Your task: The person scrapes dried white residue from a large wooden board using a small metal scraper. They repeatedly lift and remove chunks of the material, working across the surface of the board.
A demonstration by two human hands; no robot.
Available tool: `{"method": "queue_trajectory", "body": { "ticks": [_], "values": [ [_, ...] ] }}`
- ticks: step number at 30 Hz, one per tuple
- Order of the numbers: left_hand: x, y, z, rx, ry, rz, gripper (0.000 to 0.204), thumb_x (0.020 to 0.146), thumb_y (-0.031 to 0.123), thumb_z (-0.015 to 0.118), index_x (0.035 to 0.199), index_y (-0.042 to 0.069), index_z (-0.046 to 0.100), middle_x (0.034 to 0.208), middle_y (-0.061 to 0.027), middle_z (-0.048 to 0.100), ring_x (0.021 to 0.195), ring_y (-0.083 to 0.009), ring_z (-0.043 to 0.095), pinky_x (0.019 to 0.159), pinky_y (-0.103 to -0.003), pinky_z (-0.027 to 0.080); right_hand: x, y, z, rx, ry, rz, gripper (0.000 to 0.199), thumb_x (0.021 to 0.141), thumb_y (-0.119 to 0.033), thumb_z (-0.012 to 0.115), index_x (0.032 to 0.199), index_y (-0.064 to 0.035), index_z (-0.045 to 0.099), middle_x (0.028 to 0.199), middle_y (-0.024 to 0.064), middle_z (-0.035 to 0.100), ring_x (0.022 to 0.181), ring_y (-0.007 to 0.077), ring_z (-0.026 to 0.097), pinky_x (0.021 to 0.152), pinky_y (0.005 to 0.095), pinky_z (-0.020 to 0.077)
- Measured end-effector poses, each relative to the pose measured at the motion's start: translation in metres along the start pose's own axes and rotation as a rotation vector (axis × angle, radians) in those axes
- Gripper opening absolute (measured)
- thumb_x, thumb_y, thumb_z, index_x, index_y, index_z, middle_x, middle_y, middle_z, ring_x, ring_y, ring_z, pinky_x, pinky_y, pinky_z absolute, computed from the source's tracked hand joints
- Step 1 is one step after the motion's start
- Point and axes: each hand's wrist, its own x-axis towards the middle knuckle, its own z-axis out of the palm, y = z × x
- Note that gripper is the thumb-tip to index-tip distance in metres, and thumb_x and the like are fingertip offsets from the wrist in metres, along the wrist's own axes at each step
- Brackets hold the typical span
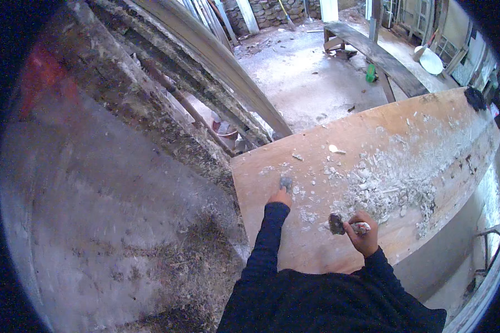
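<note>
A broad wooden board lies in front of me, strewn with white crumbly flakes. Near its left end my left hand is closed on a small grey flat piece that rests against the wood; its exact kind is not clear. Lower and to the right, my right hand grips the pale, stained handle of a short tool with a dark, caked head. That head points left, just over the board, beside the flakes. A small white spoon-shaped thing lies farther up the board.
A rough, crusted beam slants along the left, beside a large grey slab. Beyond the board are a dark plank bench, a green object and a white round basin. A reddish bucket stands behind the beams.
</note>
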Motion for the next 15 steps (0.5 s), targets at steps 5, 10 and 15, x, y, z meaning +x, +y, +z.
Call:
{"method": "queue_trajectory", "body": {
  "ticks": [5, 10, 15],
  "values": [
    [-0.015, -0.007, 0.009, -0.033, 0.063, -0.067, 0.039, 0.083, 0.024, 0.042, 0.118, 0.007, 0.047, 0.097, -0.0225, 0.058, 0.091, -0.0372, 0.057, 0.080, -0.047, 0.044, 0.004, -0.001, 0.007, -0.026, 0.006, 0.031, 0.015, 0.070, -0.011, 0.067, 0.067, -0.0056, 0.053, 0.064, 0.0089, 0.053, 0.058, 0.0258, 0.054, 0.052, 0.0314, 0.0416],
    [-0.007, 0.002, -0.010, -0.068, 0.056, -0.092, 0.036, 0.083, 0.024, 0.042, 0.114, 0.008, 0.051, 0.097, -0.0217, 0.059, 0.091, -0.0379, 0.056, 0.079, -0.046, 0.044, 0.008, -0.006, 0.017, -0.012, -0.025, 0.001, 0.015, 0.070, -0.011, 0.067, 0.068, -0.0060, 0.053, 0.065, 0.0094, 0.054, 0.059, 0.0262, 0.054, 0.051, 0.0316, 0.0418],
    [-0.029, -0.008, 0.006, -0.016, 0.028, -0.006, 0.038, 0.083, 0.026, 0.043, 0.117, 0.011, 0.050, 0.096, -0.0222, 0.059, 0.089, -0.0384, 0.057, 0.079, -0.046, 0.045, 0.003, -0.008, 0.019, 0.011, -0.039, -0.048, 0.014, 0.070, -0.011, 0.067, 0.068, -0.0068, 0.054, 0.065, 0.0091, 0.054, 0.059, 0.0256, 0.055, 0.051, 0.0315, 0.0423]
  ]
}}
